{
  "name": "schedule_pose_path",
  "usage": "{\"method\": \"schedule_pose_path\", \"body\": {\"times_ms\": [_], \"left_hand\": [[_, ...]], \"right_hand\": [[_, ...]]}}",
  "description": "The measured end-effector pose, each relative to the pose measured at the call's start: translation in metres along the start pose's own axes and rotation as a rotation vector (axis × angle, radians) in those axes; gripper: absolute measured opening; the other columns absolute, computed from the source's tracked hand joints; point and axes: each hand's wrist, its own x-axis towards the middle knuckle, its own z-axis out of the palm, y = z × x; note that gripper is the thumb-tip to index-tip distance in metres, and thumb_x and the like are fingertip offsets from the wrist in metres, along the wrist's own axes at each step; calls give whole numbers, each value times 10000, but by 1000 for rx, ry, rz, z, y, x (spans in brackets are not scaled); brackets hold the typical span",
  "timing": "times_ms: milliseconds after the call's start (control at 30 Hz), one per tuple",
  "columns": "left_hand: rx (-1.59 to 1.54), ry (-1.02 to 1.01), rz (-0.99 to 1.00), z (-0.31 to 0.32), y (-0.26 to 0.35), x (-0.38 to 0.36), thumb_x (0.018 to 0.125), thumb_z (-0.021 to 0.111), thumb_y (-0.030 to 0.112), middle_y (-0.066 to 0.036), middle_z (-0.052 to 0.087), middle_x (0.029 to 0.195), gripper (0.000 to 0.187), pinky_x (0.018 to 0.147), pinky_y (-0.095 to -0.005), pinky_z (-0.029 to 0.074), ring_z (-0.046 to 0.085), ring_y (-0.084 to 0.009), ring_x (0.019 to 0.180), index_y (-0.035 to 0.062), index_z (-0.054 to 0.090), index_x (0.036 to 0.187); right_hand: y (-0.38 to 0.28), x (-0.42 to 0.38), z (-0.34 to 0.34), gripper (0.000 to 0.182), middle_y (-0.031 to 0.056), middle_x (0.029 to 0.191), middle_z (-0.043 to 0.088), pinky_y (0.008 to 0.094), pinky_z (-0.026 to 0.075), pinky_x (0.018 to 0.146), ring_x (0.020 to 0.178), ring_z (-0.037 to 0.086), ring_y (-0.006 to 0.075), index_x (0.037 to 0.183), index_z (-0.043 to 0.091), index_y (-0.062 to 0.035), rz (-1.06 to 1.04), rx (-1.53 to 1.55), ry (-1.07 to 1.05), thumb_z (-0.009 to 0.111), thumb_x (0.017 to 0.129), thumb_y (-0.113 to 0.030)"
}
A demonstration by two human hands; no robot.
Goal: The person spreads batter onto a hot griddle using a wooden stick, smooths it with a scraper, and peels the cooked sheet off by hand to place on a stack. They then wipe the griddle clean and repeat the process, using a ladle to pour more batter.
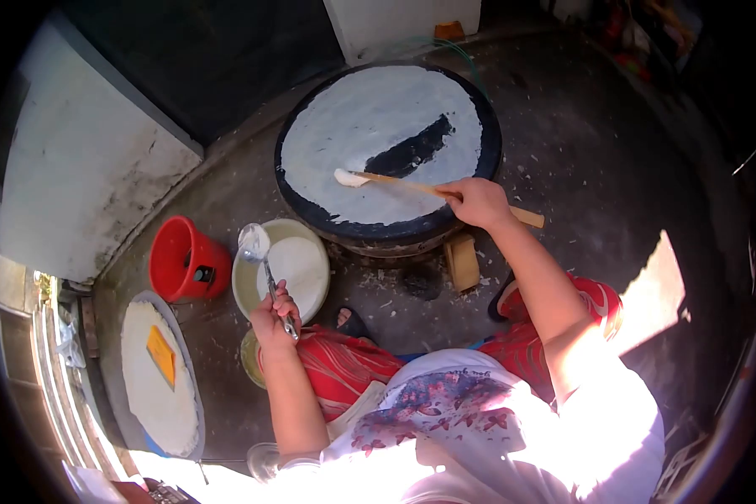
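My right hand [479,202] is closed around a wooden batter spreader [403,182], whose white-coated end rests on the large round griddle [386,231]. White batter [353,109] covers most of the griddle's black top, and a dark bare strip [412,149] shows right of the spreader's tip. My left hand [275,319] grips the handle of a metal ladle [254,242]. The ladle's bowl, with white batter on it, is above the rim of a pale basin [320,252]. White batter [296,273] lies in that basin.
Left of the basin stands a red bucket [170,267]. Near it, a round tray [192,370] carries white sheets [147,395] with a yellow-orange flat piece [161,357] on top. A wooden block [461,262] sits against the griddle's base. Walls rise behind and at left.
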Motion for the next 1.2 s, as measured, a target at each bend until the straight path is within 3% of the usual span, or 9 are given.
{"method": "schedule_pose_path", "body": {"times_ms": [33, 133, 267, 500, 633, 833, 900, 1033, 1200], "left_hand": [[3, -9, 6, -1, 0, 0, 916, 338, 120, -74, 480, 740, 281, 405, -207, 377, 436, -102, 500, -103, 412, 1068], [-2, -28, -3, -6, 1, 0, 914, 327, 128, -77, 481, 751, 285, 419, -213, 373, 432, -106, 513, -98, 422, 1060], [-28, -40, -50, -6, 3, 3, 916, 315, 141, -79, 487, 763, 294, 436, -219, 371, 428, -110, 524, -92, 431, 1050], [2, -13, -46, -8, 5, 1, 924, 307, 160, -70, 479, 757, 308, 435, -220, 374, 419, -112, 512, -90, 424, 1061], [-6, -37, -43, -8, 5, 2, 919, 317, 151, -72, 483, 759, 298, 436, -220, 375, 429, -113, 517, -88, 428, 1058], [3, -41, -75, -9, 8, 3, 918, 317, 151, -70, 483, 758, 295, 434, -221, 373, 432, -113, 516, -85, 432, 1053], [-1, -30, -71, -7, 6, 2, 917, 317, 151, -69, 481, 752, 294, 434, -220, 372, 431, -113, 514, -85, 434, 1049], [15, -26, -49, -4, 3, 2, 915, 320, 142, -72, 483, 744, 289, 435, -219, 374, 436, -113, 514, -86, 441, 1045], [43, -39, -80, -4, 3, 6, 917, 316, 142, -74, 487, 747, 293, 433, -221, 377, 442, -115, 521, -86, 432, 1060]], "right_hand": [[-1, -3, 3, 348, 59, 982, 610, 363, 483, 710, 905, 574, 254, 1111, 588, -194, -2, -5, 1, 535, 770, -146], [-5, -20, 41, 538, 45, 769, 520, 348, 477, 603, 721, 553, 224, 1186, 513, -131, -118, -164, 558, 597, 657, -78], [-30, -27, 106, 496, 28, 779, 531, 314, 449, 558, 687, 546, 193, 1169, 530, -120, -316, -276, 532, 574, 675, -93], [-2, -24, 85, 473, 55, 783, 549, 347, 484, 595, 674, 571, 247, 1132, 545, -120, 0, -128, 521, 589, 664, -69], [-19, -45, 97, 482, 57, 807, 543, 358, 480, 596, 691, 570, 247, 1128, 546, -127, -244, -93, 381, 597, 652, -72], [25, -19, 67, 462, 79, 834, 570, 376, 488, 624, 724, 588, 266, 1126, 538, -107, 72, -170, 472, 577, 668, -64], [10, -30, 78, 445, 95, 840, 570, 386, 491, 642, 739, 593, 279, 1114, 539, -106, 108, 100, 543, 570, 672, -65], [22, -31, 90, 480, 58, 830, 556, 355, 488, 599, 708, 581, 233, 1116, 544, -125, -74, -220, 479, 609, 641, -91], [51, -11, 73, 465, 59, 825, 551, 349, 482, 573, 672, 575, 225, 1123, 545, -138, 127, -187, 588, 592, 662, -99]]}}
